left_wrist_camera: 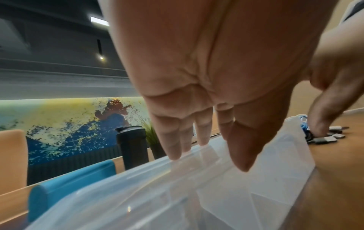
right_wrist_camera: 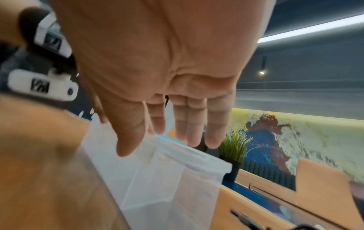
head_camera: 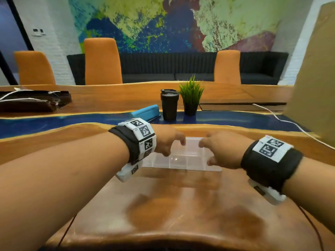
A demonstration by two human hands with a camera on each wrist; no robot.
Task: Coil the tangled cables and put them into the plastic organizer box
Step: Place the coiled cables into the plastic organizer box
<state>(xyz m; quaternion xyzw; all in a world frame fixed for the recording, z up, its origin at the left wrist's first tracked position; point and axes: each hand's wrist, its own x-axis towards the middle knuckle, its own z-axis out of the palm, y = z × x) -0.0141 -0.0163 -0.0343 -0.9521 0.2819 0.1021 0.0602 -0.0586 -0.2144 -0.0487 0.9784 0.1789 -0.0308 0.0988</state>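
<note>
A clear plastic organizer box (head_camera: pixel 181 160) with divided compartments lies on the wooden table (head_camera: pixel 181 205), and both my hands hover over it. My left hand (head_camera: pixel 175 147) is over its left end; in the left wrist view this hand (left_wrist_camera: pixel 210 160) has straight fingers with tips at the box (left_wrist_camera: pixel 256 179) rim, holding nothing. My right hand (head_camera: pixel 205 153) is over the right end, fingers straight in the right wrist view (right_wrist_camera: pixel 161 146). A bundle of cables (left_wrist_camera: pixel 323 137), blue cord with dark plugs, lies just past the box beside a right fingertip. The head view hides it.
A black tumbler (head_camera: pixel 169 104), a small potted plant (head_camera: pixel 191 98) and a blue case (head_camera: pixel 146 110) stand behind the box. A white cord (head_camera: pixel 282 120) trails off to the right. Dark items (head_camera: pixel 32 102) lie far left. Orange chairs line the far side.
</note>
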